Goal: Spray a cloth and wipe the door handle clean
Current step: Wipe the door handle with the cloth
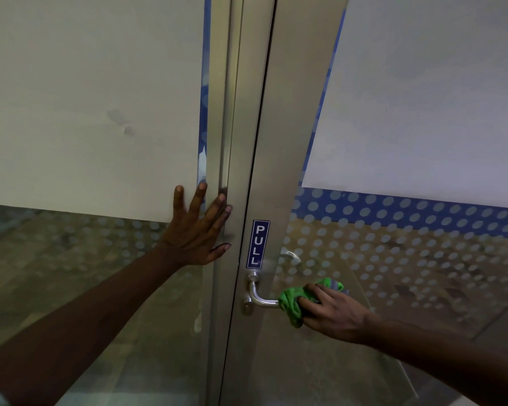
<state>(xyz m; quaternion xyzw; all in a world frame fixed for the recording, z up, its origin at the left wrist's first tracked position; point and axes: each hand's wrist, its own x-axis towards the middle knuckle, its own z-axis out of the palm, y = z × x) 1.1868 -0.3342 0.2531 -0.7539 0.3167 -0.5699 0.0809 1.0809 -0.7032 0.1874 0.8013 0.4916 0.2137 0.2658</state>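
Outer end of handle hidden inside cloth. Right hand covers much of cloth; fingertips buried in folds, palm side unseen. Left hand flat on glass, palm hidden. Both arms cut off by bottom edge. Second handle behind glass blurred. Floor through dotted film indistinct.

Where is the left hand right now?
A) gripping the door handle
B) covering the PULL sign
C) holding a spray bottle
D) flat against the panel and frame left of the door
D: the left hand lies open with fingers spread on the panel and frame, clear of the PULL sign, while the right hand holds the green cloth around the door handle.
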